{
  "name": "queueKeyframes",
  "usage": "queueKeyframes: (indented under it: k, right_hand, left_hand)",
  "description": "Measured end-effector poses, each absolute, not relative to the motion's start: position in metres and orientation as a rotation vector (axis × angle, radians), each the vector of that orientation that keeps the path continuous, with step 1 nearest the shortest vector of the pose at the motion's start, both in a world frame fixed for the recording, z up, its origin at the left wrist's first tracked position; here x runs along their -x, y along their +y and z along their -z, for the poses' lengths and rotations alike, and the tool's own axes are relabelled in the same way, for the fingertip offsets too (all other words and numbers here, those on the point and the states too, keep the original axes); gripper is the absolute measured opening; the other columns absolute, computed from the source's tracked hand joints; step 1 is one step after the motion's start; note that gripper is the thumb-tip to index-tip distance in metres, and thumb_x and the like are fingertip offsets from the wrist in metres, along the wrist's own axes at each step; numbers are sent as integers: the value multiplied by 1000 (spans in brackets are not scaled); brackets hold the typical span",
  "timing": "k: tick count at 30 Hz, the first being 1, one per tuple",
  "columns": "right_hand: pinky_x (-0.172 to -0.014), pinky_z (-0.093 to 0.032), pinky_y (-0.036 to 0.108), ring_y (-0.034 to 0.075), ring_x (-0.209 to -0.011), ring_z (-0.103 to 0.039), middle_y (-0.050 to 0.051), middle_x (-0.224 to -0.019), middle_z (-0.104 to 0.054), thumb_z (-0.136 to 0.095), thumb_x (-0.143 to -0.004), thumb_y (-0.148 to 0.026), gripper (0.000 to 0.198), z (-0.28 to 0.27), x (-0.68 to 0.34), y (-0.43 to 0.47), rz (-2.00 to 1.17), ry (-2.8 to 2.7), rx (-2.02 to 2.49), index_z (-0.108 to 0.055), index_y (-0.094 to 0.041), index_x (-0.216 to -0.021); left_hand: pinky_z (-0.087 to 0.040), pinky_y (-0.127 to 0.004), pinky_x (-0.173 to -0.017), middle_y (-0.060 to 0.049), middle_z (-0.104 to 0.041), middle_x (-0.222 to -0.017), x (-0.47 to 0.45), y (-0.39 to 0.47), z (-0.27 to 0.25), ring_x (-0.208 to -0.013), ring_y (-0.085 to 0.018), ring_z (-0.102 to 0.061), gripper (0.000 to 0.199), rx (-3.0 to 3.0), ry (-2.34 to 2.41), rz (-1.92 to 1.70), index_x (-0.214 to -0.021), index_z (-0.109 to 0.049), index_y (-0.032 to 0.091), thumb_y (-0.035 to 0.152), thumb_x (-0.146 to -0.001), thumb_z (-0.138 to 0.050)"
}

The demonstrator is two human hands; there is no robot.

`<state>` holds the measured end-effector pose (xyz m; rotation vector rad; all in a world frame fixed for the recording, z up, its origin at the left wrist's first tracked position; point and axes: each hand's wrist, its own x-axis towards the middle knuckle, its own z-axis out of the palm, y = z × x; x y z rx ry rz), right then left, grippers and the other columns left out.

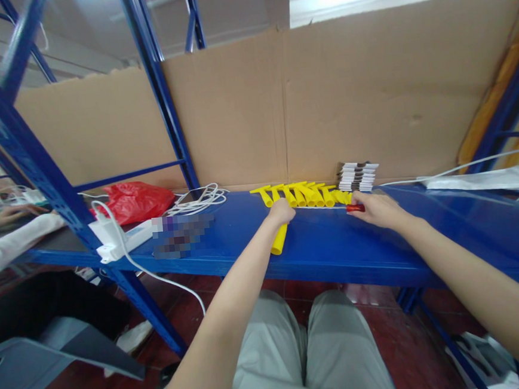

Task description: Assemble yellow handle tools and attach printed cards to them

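Observation:
My left hand is closed around a yellow plastic tube, whose round end points toward me over the blue shelf. Behind that hand lies a row of several similar yellow pieces, some showing a crossbar at the back like a T. My right hand pinches a small shiny red piece at the right end of this row; its exact kind is hard to make out. Just beyond the right hand stands a stack of white and dark flat pieces.
Cardboard walls the back. On the left lie a red plastic bag, coiled white cable and a white power strip, beside a blue upright. A white strip lies right. Another person's sleeve shows far left.

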<state>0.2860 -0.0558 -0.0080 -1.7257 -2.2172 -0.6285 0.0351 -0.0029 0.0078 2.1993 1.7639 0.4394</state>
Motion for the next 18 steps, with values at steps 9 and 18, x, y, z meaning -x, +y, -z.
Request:
queueKeyframes:
  k: [9, 18]
  right_hand:
    - [-55, -38, 27, 19, -65, -63, 7, -76, -70, -46, -87, -37, 22, 10, -286, -53, 427, -2279, 1673, -60, -22, -83]
    - [-55, -40, 28, 20, -62, -62, 5, -72, -68, -53, -83, -35, 14, 13, -287, -51, 406, -2252, 1647, -57, -22, -83]
  left_hand:
    - [-50, -22, -71, -18, -71, -95, -34, -2, -9, -86, -21, -69, 32, -2202, 1778, -418, -107, -65, 2, 10, -82, -48]
    - [-50, -22, -70, -19, -71, -97, -34, -5, -11, -85, -21, -70, 32, -2206, 1774, -410, -107, -66, 1, 8, -81, -46]
